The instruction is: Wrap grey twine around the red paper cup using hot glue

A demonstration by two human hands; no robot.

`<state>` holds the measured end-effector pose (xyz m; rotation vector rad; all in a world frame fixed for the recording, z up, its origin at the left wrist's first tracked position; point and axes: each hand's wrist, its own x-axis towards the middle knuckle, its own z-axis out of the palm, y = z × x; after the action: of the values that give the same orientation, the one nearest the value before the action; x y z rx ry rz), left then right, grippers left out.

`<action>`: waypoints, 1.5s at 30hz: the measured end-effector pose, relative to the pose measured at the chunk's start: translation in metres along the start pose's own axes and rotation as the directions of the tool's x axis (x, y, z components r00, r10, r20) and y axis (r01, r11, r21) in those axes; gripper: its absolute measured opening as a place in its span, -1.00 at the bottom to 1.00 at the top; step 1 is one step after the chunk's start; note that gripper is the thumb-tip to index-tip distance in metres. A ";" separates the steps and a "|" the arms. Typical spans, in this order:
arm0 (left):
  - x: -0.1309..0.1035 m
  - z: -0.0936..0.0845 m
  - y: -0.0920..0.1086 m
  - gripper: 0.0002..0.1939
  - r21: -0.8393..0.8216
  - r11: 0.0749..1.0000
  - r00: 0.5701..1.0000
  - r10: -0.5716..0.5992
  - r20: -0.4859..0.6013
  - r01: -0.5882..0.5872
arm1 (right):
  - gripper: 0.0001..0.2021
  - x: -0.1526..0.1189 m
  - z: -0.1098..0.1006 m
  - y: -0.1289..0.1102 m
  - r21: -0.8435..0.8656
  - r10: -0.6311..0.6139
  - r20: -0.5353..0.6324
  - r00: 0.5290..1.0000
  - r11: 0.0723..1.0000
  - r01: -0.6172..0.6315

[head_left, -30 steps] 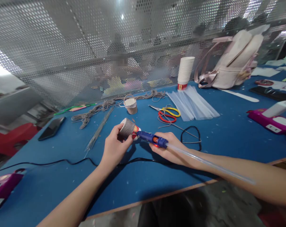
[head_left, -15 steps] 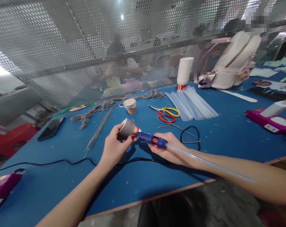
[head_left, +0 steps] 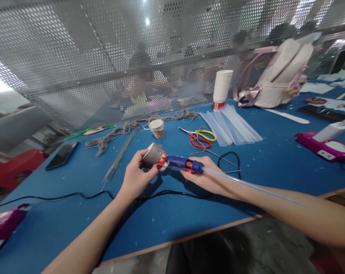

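Note:
My left hand (head_left: pixel 138 174) is closed around a paper cup (head_left: pixel 153 155) lying tilted on its side, its wall wound with grey cord and a red printed band bare near the base. A blue hot glue gun (head_left: pixel 178 162) is gripped in my right hand (head_left: pixel 202 177). Its nozzle meets the cup at the border of cord and red band; whether it touches I cannot tell. From the gun's rear a long clear glue stick (head_left: pixel 246 185) sticks out over my right forearm. Behind the cup stands a small cord-wrapped cup (head_left: pixel 157 128) with a whitish rim.
Scissors (head_left: pixel 199 137) with red and yellow handles lie beyond my hands, beside clear plastic strips (head_left: pixel 232 127) and stacked paper cups (head_left: pixel 223 89). Grey cord (head_left: pixel 123 129) runs along the mesh panel. A black cable (head_left: pixel 75 195) crosses in front. A phone (head_left: pixel 61 155) lies left, a backpack (head_left: pixel 275 80) back right.
The glue gun has shifted slightly up and right with my right hand, its nozzle now higher on the cup. My left hand and the cup have barely moved, and more red band shows.

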<state>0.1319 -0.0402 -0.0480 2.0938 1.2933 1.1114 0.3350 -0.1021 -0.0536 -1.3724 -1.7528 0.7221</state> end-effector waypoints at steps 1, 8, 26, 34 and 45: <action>0.000 0.000 -0.001 -0.64 0.001 1.000 1.000 0.003 0.002 -0.003 | -0.82 0.000 0.000 0.000 0.000 -0.004 -0.002 1.000 1.000 0.004; 0.000 -0.001 -0.003 -0.63 -0.011 1.000 1.000 0.009 0.029 -0.009 | -0.80 -0.001 0.000 0.001 -0.014 -0.060 0.001 0.998 0.998 0.060; 0.002 -0.004 -0.009 -0.65 -0.085 0.995 0.997 0.047 0.063 -0.042 | -0.82 0.001 -0.005 0.000 0.053 -0.003 0.012 1.000 0.999 0.002; 0.003 -0.004 -0.009 -0.66 -0.082 0.996 0.998 0.044 0.052 -0.040 | -0.81 0.002 -0.007 0.000 0.011 0.022 -0.013 1.000 1.000 -0.022; 0.002 -0.004 -0.010 -0.65 -0.085 0.996 0.997 0.044 0.068 -0.038 | -0.81 -0.002 -0.002 0.001 -0.060 -0.080 -0.005 0.997 0.995 0.080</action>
<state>0.1241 -0.0344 -0.0518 2.0869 1.1565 1.0803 0.3372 -0.1038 -0.0544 -1.3341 -1.8256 0.6248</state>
